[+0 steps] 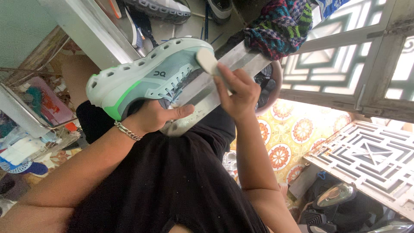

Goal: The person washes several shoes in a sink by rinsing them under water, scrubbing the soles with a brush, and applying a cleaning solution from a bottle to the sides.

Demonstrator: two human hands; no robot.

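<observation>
A pale mint running shoe (146,75) with a thick white sole and a bright green heel patch lies sideways in the middle of the view. My left hand (157,116) is pushed inside it from below and holds it up; a silver chain bracelet sits on that wrist. My right hand (237,92) grips a small white brush or sponge block (207,61) and presses it against the toe end of the shoe's sole.
A metal shelf edge (86,30) holds other shoes (161,8) behind. A multicoloured knitted cloth (282,26) hangs at the top. A round basin (271,86) sits behind my right hand. White window grilles (345,64), a yellow patterned floor (293,133) and a wire rack (26,116) surround me.
</observation>
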